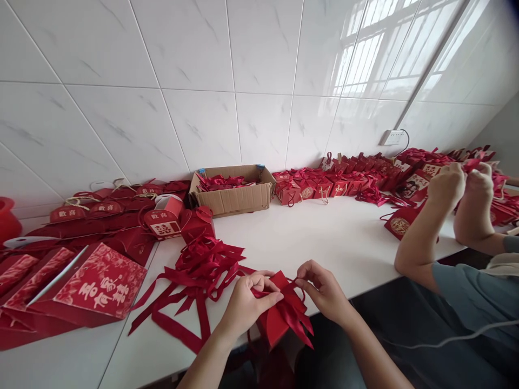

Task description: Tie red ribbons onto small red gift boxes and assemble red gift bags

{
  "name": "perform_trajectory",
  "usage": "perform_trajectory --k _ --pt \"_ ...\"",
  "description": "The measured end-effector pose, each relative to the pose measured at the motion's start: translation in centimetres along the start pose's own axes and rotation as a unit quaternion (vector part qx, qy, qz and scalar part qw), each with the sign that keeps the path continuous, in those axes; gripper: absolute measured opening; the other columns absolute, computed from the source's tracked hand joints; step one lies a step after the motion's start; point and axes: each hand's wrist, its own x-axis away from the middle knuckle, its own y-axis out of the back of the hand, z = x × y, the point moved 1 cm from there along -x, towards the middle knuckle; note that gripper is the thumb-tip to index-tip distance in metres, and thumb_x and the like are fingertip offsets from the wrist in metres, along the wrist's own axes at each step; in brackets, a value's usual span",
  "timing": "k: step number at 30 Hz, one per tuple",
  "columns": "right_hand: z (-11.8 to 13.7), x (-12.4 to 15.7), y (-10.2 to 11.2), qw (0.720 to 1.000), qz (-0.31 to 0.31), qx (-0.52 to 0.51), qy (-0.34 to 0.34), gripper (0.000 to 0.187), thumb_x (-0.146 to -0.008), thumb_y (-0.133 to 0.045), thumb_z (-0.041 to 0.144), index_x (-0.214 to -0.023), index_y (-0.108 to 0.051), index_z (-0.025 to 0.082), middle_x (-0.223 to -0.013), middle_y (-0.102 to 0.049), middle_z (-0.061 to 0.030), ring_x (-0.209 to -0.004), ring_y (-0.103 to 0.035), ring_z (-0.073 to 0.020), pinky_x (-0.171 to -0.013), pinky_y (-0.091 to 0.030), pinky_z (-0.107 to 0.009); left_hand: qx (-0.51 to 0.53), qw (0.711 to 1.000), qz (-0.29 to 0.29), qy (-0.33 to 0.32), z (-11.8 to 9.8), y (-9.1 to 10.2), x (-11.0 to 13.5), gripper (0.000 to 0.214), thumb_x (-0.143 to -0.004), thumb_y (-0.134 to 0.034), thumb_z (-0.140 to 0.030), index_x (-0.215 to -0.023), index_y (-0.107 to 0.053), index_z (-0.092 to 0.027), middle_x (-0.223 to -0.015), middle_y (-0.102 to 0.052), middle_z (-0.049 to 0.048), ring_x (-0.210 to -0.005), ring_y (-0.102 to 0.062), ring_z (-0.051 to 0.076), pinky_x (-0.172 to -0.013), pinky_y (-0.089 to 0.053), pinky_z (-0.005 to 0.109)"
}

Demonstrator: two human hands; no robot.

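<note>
A small red gift box (278,319) with a red ribbon (295,309) on its top sits at the near edge of the white table (324,237). My left hand (246,300) is closed, pinching the ribbon on the box's left side. My right hand (324,290) is closed, pinching the ribbon's other end on the right. A pile of loose red ribbons (203,265) lies just left of my left hand.
A cardboard box (235,195) of ribbons stands against the tiled wall. Finished red boxes (324,183) line the back right. Flat red bags (97,286) lie at left. A co-worker's hands (462,183) work on a box at right.
</note>
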Motion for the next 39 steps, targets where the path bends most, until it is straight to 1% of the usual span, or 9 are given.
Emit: perform_trajectory --k 3,8,10,16,22,26,28,33,39 --pt "0.1 -0.1 -0.1 1.0 -0.007 -0.011 0.005 0.017 -0.091 -0.054 0.035 -0.084 -0.05 0.021 -0.076 -0.054 -0.0004 -0.067 -0.05 -0.0129 -0.059 -0.04 -0.026 -0.004 1.0 0.0 0.001 0.0 0.0 0.0 0.04 -0.071 -0.071 -0.029 -0.059 -0.033 -0.023 -0.08 -0.072 0.006 -0.123 -0.054 0.029 -0.099 -0.042 0.04" --pt "0.1 -0.3 -0.5 0.999 -0.015 -0.047 0.002 0.018 -0.089 -0.059 0.036 -0.083 -0.051 0.021 -0.076 -0.055 0.0003 -0.068 -0.053 -0.0125 -0.061 -0.042 -0.026 -0.006 1.0 -0.028 -0.007 0.4 -0.2 -0.1 0.049 -0.075 -0.069 -0.036 -0.057 -0.025 -0.023 -0.078 -0.071 0.0046 -0.12 -0.057 0.029 -0.1 -0.041 0.04" --pt "0.0 -0.3 -0.5 0.997 -0.023 -0.074 0.0 0.021 -0.088 -0.061 0.037 -0.082 -0.05 0.021 -0.076 -0.055 0.0006 -0.068 -0.053 -0.0123 -0.061 -0.043 -0.025 -0.014 0.999 -0.035 -0.012 0.5 -0.4 -0.1 0.051 -0.076 -0.068 -0.035 -0.058 -0.022 -0.023 -0.077 -0.071 0.0038 -0.12 -0.056 0.029 -0.1 -0.041 0.041" --pt "-0.1 -0.7 -0.2 0.992 -0.036 -0.123 0.0 0.028 -0.083 -0.067 0.04 -0.077 -0.047 0.021 -0.073 -0.056 0.0011 -0.067 -0.053 -0.0123 -0.063 -0.046 -0.027 -0.01 1.0 -0.003 -0.009 0.3 -0.7 -0.1 0.051 -0.074 -0.069 -0.028 -0.056 -0.022 -0.023 -0.067 -0.069 0.0012 -0.121 -0.056 0.028 -0.097 -0.044 0.039" --pt "-0.2 -1.1 0.2 0.995 -0.041 -0.084 0.017 0.035 -0.084 -0.066 0.037 -0.07 -0.037 0.023 -0.071 -0.058 0.001 -0.065 -0.053 -0.0124 -0.062 -0.047 -0.028 -0.019 1.0 -0.003 -0.012 0.4 -0.6 -0.2 0.044 -0.073 -0.071 -0.027 -0.055 -0.031 -0.023 -0.072 -0.071 0.0025 -0.123 -0.055 0.028 -0.096 -0.045 0.039" --pt "-0.4 -1.3 0.1 0.996 -0.058 -0.06 0.032 0.034 -0.084 -0.064 0.033 -0.069 -0.035 0.023 -0.071 -0.058 0.0005 -0.065 -0.052 -0.013 -0.061 -0.046 -0.028 -0.02 1.0 -0.003 -0.014 0.5 -0.6 -0.3 0.037 -0.073 -0.071 -0.027 -0.056 -0.039 -0.023 -0.073 -0.071 0.0034 -0.123 -0.055 0.027 -0.096 -0.045 0.037" --pt "-0.4 -1.4 0.0 0.995 -0.069 -0.056 0.036 0.035 -0.084 -0.064 0.032 -0.068 -0.034 0.023 -0.07 -0.058 0.0007 -0.064 -0.052 -0.013 -0.061 -0.045 -0.028 -0.021 1.0 0.001 -0.014 0.4 -0.6 -0.3 0.038 -0.073 -0.071 -0.026 -0.055 -0.038 -0.023 -0.073 -0.071 0.0032 -0.122 -0.055 0.026 -0.096 -0.046 0.036" --pt "-0.2 -1.5 -0.1 0.993 -0.09 -0.062 0.032 0.04 -0.081 -0.065 0.032 -0.065 -0.029 0.024 -0.069 -0.06 -0.0001 -0.064 -0.053 -0.0139 -0.061 -0.044 -0.028 -0.016 1.0 0.011 -0.02 0.5 -0.5 -0.4 0.046 -0.073 -0.07 -0.025 -0.055 -0.028 -0.024 -0.07 -0.07 0.0022 -0.122 -0.055 0.026 -0.095 -0.046 0.035" --pt "-0.8 -1.7 -0.9 0.991 -0.107 -0.075 0.023 0.046 -0.082 -0.065 0.033 -0.063 -0.025 0.024 -0.069 -0.059 -0.0011 -0.066 -0.052 -0.0144 -0.063 -0.043 -0.029 -0.019 0.999 0.013 -0.033 0.8 -0.3 -0.8 0.044 -0.074 -0.07 -0.027 -0.055 -0.03 -0.023 -0.069 -0.068 0.0024 -0.121 -0.055 0.027 -0.094 -0.046 0.037"
